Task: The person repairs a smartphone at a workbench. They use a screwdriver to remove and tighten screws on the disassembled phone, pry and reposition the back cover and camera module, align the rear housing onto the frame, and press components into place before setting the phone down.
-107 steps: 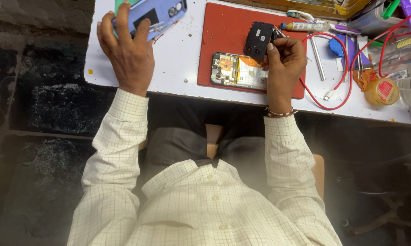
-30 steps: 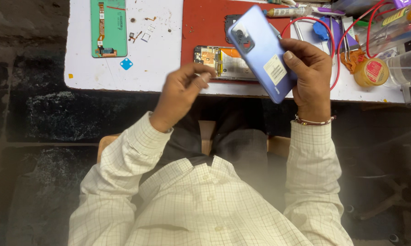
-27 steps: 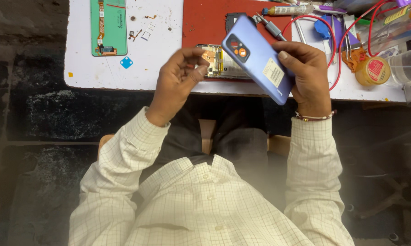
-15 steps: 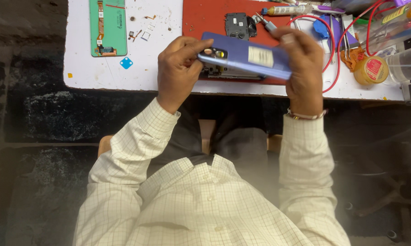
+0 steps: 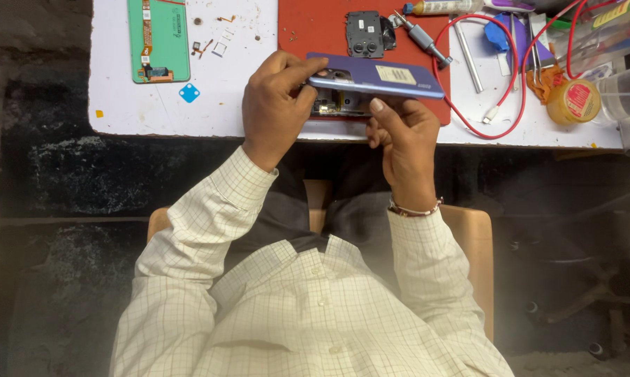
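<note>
Overhead, both hands hold a blue phone back cover (image 5: 374, 77) flat over the opened phone body (image 5: 339, 105) on the red mat (image 5: 315, 31): left hand (image 5: 276, 105) fingers pinch its camera end, right hand (image 5: 399, 129) fingers grip its near edge. Further left on the white counter (image 5: 224, 98) lies a green panel (image 5: 158, 38).

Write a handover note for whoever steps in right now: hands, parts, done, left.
Left hand: grip on the camera end of the blue-purple phone back cover.
Right hand: supports the cover from below, thumb on its near edge.
The cover is held flat just above the opened phone body on the red work mat; not seated.
Black camera-frame piece lies loose on the mat; green display panel and small loose parts lie on the white tabletop, apart.
Done: cover brought over the body.
Left: probably align and press it down; whether the loose parts belong inside first is unclear.
</note>
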`<state>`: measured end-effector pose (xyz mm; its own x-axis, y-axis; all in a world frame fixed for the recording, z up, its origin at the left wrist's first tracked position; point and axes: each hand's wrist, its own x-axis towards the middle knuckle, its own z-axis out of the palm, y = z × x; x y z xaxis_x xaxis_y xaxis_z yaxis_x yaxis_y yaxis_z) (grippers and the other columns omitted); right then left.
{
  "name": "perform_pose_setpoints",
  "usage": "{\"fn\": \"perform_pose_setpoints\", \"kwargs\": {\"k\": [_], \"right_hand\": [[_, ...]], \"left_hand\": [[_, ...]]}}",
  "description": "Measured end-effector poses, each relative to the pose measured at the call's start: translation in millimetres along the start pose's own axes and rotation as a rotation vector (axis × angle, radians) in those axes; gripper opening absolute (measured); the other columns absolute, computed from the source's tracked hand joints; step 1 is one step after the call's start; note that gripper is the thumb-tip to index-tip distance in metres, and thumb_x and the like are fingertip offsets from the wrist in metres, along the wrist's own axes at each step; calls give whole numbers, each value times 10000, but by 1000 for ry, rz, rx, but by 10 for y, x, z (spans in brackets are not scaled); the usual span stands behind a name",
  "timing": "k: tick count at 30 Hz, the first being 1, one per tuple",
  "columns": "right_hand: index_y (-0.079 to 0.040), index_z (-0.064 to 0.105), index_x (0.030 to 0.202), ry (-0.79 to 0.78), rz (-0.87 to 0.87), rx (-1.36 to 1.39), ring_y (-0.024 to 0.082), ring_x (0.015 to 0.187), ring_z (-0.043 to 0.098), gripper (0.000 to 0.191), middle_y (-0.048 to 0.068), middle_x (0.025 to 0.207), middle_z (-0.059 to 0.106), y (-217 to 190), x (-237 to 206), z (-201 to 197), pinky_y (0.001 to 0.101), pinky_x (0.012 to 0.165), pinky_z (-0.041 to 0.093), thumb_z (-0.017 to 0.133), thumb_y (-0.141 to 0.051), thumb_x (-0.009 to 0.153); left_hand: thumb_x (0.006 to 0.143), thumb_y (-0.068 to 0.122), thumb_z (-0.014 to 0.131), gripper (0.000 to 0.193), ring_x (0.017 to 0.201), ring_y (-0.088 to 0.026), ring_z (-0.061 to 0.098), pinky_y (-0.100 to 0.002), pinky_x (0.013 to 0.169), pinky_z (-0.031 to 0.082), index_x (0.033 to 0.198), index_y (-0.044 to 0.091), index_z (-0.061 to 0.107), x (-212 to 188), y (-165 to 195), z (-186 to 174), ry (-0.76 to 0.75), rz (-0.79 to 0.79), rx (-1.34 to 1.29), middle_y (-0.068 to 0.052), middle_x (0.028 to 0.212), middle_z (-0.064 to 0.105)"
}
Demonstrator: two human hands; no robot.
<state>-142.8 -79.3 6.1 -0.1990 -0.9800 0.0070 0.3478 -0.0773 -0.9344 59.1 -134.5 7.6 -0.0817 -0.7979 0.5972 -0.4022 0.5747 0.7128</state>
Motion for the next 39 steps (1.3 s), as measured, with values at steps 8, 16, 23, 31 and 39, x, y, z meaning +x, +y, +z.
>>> {"fn": "perform_pose_setpoints", "kwargs": {"k": [8, 16, 23, 31, 39], "right_hand": [[57, 683, 1026, 3, 69, 35, 140, 621, 654, 184, 104, 848, 718, -1, 177, 74, 226, 517, 506, 769, 6, 871], [85, 687, 1014, -6, 53, 114, 159, 640, 668, 97, 140, 879, 715, 53, 181, 76, 226, 513, 524, 711, 72, 921], [107, 682, 996, 26, 51, 127, 166, 603, 660, 82, 170, 884, 719, 137, 209, 119, 233, 477, 509, 667, 70, 924], [104, 676, 1004, 26, 62, 86, 155, 603, 651, 95, 171, 889, 721, 90, 167, 160, 230, 484, 513, 656, 68, 919], [70, 661, 1035, 12, 49, 126, 142, 632, 658, 129, 125, 906, 695, 20, 120, 193, 219, 504, 515, 701, 57, 913]], "left_hand": [[844, -42, 710, 312, 669, -141, 617, -302, 607, 513, 1101, 111, 801, 9, -25, -9, -20, -50, 10, -46, 845, 638], [848, -50, 700, 320, 680, -145, 620, -302, 607, 514, 1113, 101, 797, -41, -43, -29, -36, -26, 27, -44, 845, 654], [854, -33, 719, 282, 690, -153, 614, -313, 611, 508, 1090, 100, 796, -55, -49, 8, -24, 13, 90, -36, 830, 648], [860, -23, 720, 285, 692, -146, 614, -304, 606, 508, 1103, 107, 792, -44, -40, 2, -4, 20, 97, -23, 845, 643], [867, -19, 724, 283, 683, -144, 613, -301, 595, 503, 1104, 119, 792, -38, -17, -10, 6, 10, 95, -22, 861, 648]]}}
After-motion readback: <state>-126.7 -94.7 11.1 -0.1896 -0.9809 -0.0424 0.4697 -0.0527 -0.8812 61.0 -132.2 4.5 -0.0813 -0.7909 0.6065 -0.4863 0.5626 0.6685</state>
